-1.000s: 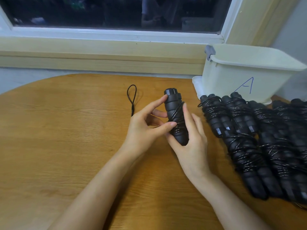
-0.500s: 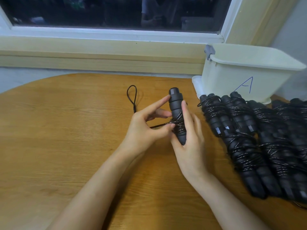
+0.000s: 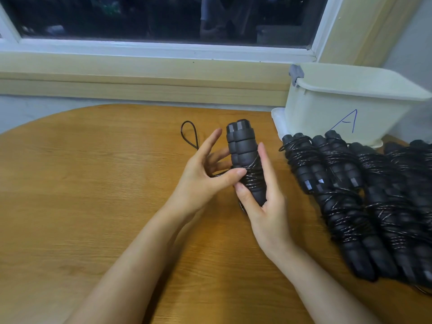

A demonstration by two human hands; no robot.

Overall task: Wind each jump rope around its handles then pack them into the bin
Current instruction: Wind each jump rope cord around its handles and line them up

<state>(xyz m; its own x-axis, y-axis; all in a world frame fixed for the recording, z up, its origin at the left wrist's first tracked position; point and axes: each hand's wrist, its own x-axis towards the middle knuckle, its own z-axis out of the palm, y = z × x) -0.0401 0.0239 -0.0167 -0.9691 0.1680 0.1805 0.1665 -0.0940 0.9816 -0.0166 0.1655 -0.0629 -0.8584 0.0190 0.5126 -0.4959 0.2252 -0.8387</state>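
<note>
Right hand [image 3: 265, 208] grips the lower end of a pair of black handles [image 3: 242, 146] held side by side and nearly upright just above the table [image 3: 93, 195], thumb on the left, fingers up the right side. Left hand [image 3: 198, 181] lays its thumb on the rope [image 3: 253, 177] wound round the handles' middle, forefinger straight. Its other fingers pass behind the handles, so I cannot tell whether it pinches the rope or only presses it. A short run of rope vanishes under that thumb; a loose loop [image 3: 188, 134] shows beyond the hand, flat on the wood. The handles' bottom ends are hidden in the right palm.

At the right lies a pile of wound ropes [image 3: 346, 202], blurred and cut off by the frame edge. The cream bin [image 3: 339, 106], marked with a blue A, stands behind the pile at the table's far right, its inside out of sight. Bare wood spreads left and near; the table's curved far edge runs close under the window sill [image 3: 140, 85].
</note>
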